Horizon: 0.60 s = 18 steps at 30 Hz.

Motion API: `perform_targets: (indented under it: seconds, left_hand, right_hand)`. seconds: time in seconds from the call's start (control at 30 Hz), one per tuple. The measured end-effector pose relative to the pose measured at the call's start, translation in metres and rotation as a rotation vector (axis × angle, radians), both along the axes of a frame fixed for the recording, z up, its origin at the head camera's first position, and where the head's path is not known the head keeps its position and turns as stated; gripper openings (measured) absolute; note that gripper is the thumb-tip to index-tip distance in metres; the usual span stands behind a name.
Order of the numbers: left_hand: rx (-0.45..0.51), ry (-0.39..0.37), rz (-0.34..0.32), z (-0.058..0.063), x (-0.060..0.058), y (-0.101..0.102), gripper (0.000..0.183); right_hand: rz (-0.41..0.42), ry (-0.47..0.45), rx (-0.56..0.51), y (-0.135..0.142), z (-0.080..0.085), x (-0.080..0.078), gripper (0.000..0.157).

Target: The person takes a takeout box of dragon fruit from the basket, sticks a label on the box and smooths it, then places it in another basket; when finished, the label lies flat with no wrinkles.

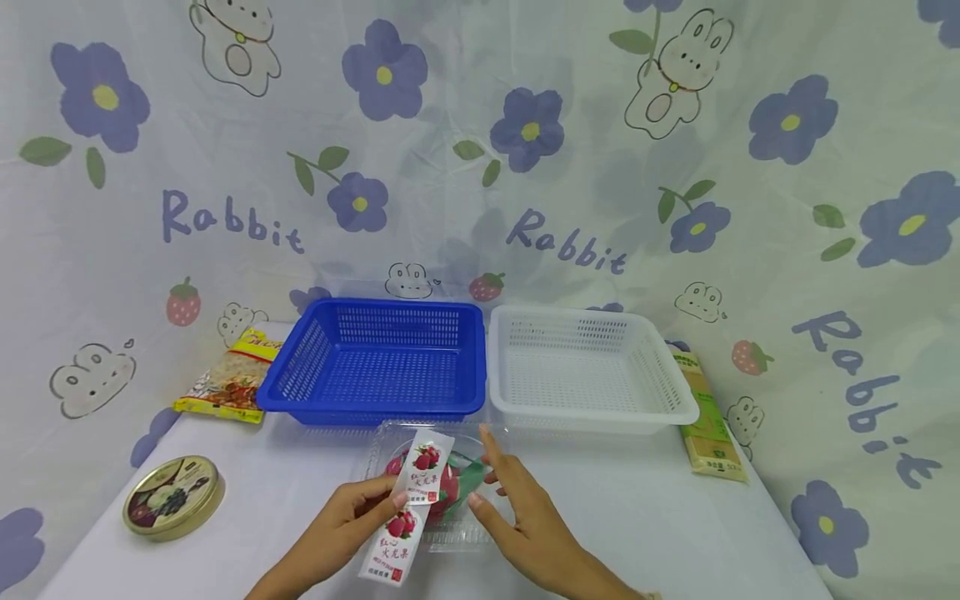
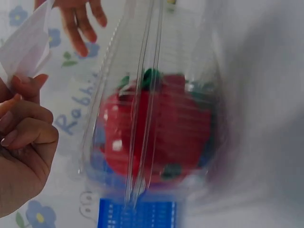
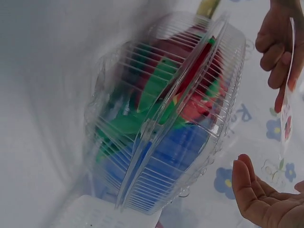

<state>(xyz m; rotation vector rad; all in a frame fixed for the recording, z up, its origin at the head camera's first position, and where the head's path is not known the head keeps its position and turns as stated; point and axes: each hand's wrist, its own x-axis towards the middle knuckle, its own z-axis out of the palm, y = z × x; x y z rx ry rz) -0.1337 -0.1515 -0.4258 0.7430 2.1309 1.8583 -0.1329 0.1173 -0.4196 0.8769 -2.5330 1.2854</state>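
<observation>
My left hand [image 1: 348, 521] pinches a white paper strip of labels [image 1: 393, 546] printed with red dragon fruit pictures and writing. The strip hangs over a clear plastic clamshell box [image 1: 465, 537], which stands in front of the baskets with its lid down. Inside the box lies a red fruit [image 2: 166, 118] with green leaf-like parts, partly hidden by the strip in the head view. Beside the box's right side, my right hand [image 1: 528, 512] is held with fingers spread and nothing in its grasp. In the right wrist view its fingers [image 3: 244, 180] are apart from the strip.
Behind the box stand a blue basket [image 1: 367, 412] and a white basket [image 1: 592, 414], side by side. A yellow food bag [image 1: 232, 375] lies at the left, with a round gold tin [image 1: 174, 497] nearer. A green-and-tan packet [image 1: 708, 421] leans by the white basket. A printed curtain [image 1: 450, 208] hangs behind.
</observation>
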Motion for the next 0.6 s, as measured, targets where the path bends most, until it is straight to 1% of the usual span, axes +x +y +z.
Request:
perform_targets:
  seconds: [0.13, 0.23, 0.37, 0.5, 0.6]
  left_hand:
    - [0.031, -0.019, -0.027, -0.002, 0.001, 0.007, 0.028]
    - [0.037, -0.03, -0.032, -0.005, 0.001, 0.01, 0.028]
    - [0.071, -0.023, -0.05, -0.008, 0.003, 0.013, 0.028]
    - [0.098, -0.015, -0.067, -0.011, 0.005, 0.016, 0.028]
    - [0.102, -0.029, -0.066, -0.012, 0.006, 0.017, 0.028]
  right_hand:
    - [0.033, -0.005, 0.027, -0.003, 0.0, 0.002, 0.069]
    - [0.04, -0.026, 0.046, -0.005, -0.001, 0.004, 0.068]
    - [0.065, -0.046, 0.063, -0.005, -0.002, 0.006, 0.068]
    - [0.105, -0.021, 0.081, -0.005, -0.004, 0.006, 0.067]
    - [0.11, -0.016, 0.09, -0.006, -0.003, 0.006, 0.067]
